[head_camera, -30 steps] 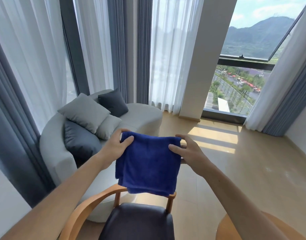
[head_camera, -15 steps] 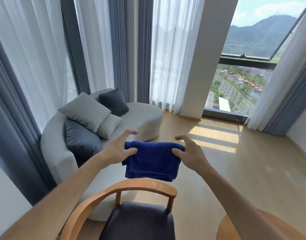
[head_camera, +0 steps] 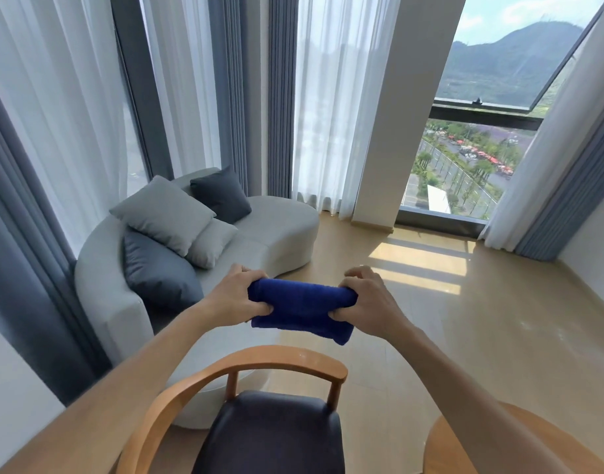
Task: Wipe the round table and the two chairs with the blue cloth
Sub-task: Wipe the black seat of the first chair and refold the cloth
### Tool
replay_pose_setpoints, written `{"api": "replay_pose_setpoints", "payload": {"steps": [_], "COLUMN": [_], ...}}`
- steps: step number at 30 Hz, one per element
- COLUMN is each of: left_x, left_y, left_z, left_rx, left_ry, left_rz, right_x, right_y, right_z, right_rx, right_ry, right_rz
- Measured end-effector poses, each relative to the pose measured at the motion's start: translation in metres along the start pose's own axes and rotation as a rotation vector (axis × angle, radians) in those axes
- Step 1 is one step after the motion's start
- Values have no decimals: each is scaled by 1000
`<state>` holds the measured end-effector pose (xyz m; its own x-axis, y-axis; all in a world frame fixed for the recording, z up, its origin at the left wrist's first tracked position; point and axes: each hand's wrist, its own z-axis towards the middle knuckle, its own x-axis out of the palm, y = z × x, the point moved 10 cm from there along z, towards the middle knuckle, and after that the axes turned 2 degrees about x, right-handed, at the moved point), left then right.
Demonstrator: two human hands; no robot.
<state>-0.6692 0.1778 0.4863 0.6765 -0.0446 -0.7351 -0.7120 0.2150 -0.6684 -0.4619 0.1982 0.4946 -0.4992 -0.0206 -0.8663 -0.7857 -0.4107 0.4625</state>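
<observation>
I hold the blue cloth (head_camera: 302,307) folded into a short thick band in the air above the chair. My left hand (head_camera: 237,294) grips its left end with fingers curled round it. My right hand (head_camera: 365,301) grips the right end the same way. Below them stands a wooden chair (head_camera: 273,362) with a curved back rail and a dark padded seat (head_camera: 273,436). An edge of the round wooden table (head_camera: 440,449) shows at the bottom right, mostly hidden behind my right forearm. Only one chair is in view.
A curved grey sofa (head_camera: 280,230) with several grey cushions stands behind the chair on the left. Tall curtains (head_camera: 54,114) and a window (head_camera: 481,138) line the far side. Bare wooden floor (head_camera: 481,319) spreads to the right.
The cloth hung open as a wide sheet a second ago. Both hands have folded it over and now grip it as a compact band, slightly lower.
</observation>
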Motion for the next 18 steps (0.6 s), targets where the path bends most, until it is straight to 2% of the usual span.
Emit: {"api": "replay_pose_setpoints", "payload": {"steps": [3, 6, 9, 14, 18], "left_x": [4, 4, 4, 29, 61], "left_y": [9, 21, 28, -1, -21], "left_z": [-3, -8, -9, 1, 8], "left_rx": [-13, -50, -63, 104, 169], "left_ry": [26, -30, -58, 172, 375], "left_rz": [-238, -470, -573, -527, -546], "right_x": [12, 26, 52, 90, 98], "right_y": [0, 1, 3, 6, -5], "right_z": [-5, -14, -27, -53, -65], "right_rx": [38, 54, 91, 173, 187], "right_ry": [114, 176, 323, 511, 401], "right_rz": [176, 252, 422, 697, 836]}}
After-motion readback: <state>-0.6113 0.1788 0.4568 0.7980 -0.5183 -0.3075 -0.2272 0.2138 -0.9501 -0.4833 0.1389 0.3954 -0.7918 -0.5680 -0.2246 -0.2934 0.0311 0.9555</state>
